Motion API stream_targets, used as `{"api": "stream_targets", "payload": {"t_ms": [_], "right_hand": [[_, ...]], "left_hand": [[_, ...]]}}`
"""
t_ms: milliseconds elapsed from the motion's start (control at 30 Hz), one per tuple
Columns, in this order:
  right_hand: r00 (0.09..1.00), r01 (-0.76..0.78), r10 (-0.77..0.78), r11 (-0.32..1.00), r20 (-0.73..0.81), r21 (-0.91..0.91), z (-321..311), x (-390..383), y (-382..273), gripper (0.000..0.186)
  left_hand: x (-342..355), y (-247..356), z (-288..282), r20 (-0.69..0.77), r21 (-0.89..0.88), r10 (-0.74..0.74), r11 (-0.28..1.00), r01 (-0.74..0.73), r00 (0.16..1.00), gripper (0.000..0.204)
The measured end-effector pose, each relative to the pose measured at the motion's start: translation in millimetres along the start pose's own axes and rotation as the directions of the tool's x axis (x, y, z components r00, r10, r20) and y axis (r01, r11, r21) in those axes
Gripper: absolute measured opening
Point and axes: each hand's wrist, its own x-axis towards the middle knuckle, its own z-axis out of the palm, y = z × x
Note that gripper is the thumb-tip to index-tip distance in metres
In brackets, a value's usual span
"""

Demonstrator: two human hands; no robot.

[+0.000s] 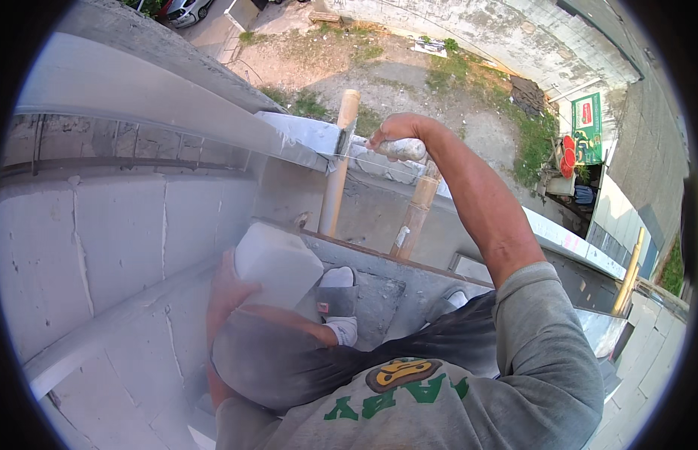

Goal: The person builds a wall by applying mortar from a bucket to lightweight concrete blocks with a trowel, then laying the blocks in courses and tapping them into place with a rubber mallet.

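My left hand (235,281) is wrapped against the near left side of a pale grey building block (280,259), its fingers pressed on the face. The block sits tilted above my left foot, beside the block wall. Farther out, my right hand (394,133) is closed round the thick, whitish, smeared handle (403,150) of a hand tool. The tool's far end lies by the end of a grey beam (300,135), next to an upright bamboo pole (340,169); its kind I cannot make out. A thin string crosses just below this hand.
A grey block wall (116,247) with mortar joints runs along my left. My sandalled feet (337,289) stand on a narrow grey platform (379,300). A second bamboo pole (416,214) rises at its far edge. Beyond lies a drop to the ground (394,79) far below.
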Motion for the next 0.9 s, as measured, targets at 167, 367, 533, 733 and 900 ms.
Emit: {"api": "stream_targets", "payload": {"t_ms": [167,367,533,733,900], "right_hand": [[0.994,0.091,-0.100,0.981,-0.044,-0.169,-3.0,11.8,11.0,0.031],[0.998,0.059,-0.063,0.992,-0.032,-0.110,-12.8,26.9,19.6,0.035],[0.998,0.013,-0.044,0.866,-0.049,-0.500,-9.4,13.0,-16.8,0.041],[0.982,-0.005,-0.096,0.846,-0.162,-0.534,47.6,8.7,-2.9,0.043],[0.967,-0.022,-0.139,0.793,-0.215,-0.609,33.9,1.7,4.6,0.041]], "left_hand": [[-2.3,-0.6,2.1,-0.065,0.034,0.019,0.999,-0.017,0.998,0.090],[0.7,-1.3,2.2,-0.002,-0.007,0.035,0.999,-0.035,0.999,0.093],[4.8,-24.1,9.9,-0.086,0.054,0.111,0.993,-0.107,0.990,0.092],[1.5,-18.9,2.8,-0.010,-0.092,0.006,0.996,-0.007,1.000,0.096],[2.1,-19.7,4.1,-0.016,-0.119,0.034,0.992,-0.035,0.999,0.096]]}}
